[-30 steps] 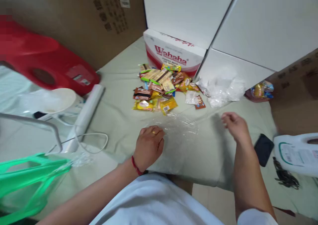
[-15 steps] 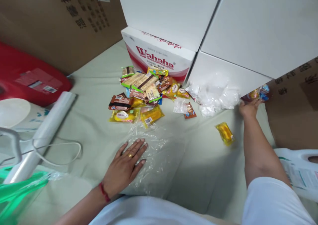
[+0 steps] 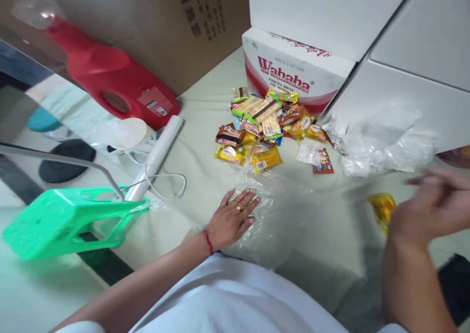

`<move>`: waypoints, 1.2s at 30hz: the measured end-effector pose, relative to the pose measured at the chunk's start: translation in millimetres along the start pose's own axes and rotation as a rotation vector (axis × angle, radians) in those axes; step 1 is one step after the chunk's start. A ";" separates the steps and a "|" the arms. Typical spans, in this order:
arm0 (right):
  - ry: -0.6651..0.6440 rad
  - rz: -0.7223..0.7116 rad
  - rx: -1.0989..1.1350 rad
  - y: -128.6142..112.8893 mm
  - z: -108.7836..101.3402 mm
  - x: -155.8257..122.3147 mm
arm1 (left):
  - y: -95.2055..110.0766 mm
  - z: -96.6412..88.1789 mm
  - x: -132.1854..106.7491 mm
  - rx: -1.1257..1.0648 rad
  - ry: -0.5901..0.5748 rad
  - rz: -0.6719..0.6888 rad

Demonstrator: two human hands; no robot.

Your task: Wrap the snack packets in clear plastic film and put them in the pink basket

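My left hand (image 3: pixel 231 220) lies flat, fingers spread, on a clear plastic bag (image 3: pixel 279 215) spread over the pale cloth. It wears a ring and a red wrist string. My right hand (image 3: pixel 422 210) is raised at the right edge, smeared by motion; whether it holds anything does not show. Partly behind it lies a yellow snack packet (image 3: pixel 382 208). Beyond the bag is a pile of wrapped snacks (image 3: pixel 260 117) in yellow, brown and green-edged wrappers. Beside the pile are a small brown packet (image 3: pixel 323 161) and a small clear wrapper (image 3: pixel 307 152).
Behind the snacks stand a Wahaba-like printed "Wahaha" carton (image 3: pixel 293 73) and white boxes (image 3: pixel 396 98). Crumpled clear plastic (image 3: pixel 389 142) lies at right. On the left are a red jug (image 3: pixel 121 78), a white roll (image 3: pixel 156 156), a white cable (image 3: pixel 183 181) and a green plastic stool (image 3: pixel 55 220).
My right hand has pulled back from the colourful packets by the right-hand boxes toward me. My left hand stays flat on the bag. The view has swung left.
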State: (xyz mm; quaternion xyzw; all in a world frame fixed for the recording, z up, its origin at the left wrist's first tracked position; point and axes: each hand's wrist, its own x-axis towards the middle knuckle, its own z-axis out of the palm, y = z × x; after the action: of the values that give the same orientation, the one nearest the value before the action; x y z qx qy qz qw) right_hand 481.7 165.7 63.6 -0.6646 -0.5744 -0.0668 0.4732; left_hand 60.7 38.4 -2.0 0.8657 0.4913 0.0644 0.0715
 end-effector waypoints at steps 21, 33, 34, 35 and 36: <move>-0.497 0.197 -0.187 -45.4 59.4 -46.0 | -20.7 -5.2 -27.9 -0.028 0.082 -0.195; -0.305 0.489 -0.058 -65.4 45.2 -47.4 | -24.3 -5.1 -29.2 -0.137 0.118 -0.182; -0.255 0.401 -0.050 -77.3 32.8 -62.8 | -24.3 -4.8 -29.1 -0.140 0.122 -0.182; -0.255 0.295 -0.046 -91.6 23.0 -81.2 | -24.2 -4.5 -29.1 -0.143 0.127 -0.183; -0.310 0.177 -0.048 -107.5 16.0 -101.9 | -24.1 -4.1 -29.1 -0.146 0.131 -0.183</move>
State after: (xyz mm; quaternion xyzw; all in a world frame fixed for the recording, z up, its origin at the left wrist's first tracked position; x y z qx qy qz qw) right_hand 351.8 94.0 49.9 -0.7259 -0.5780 0.0649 0.3671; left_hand 24.9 25.9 -3.7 0.8037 0.5659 0.1494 0.1077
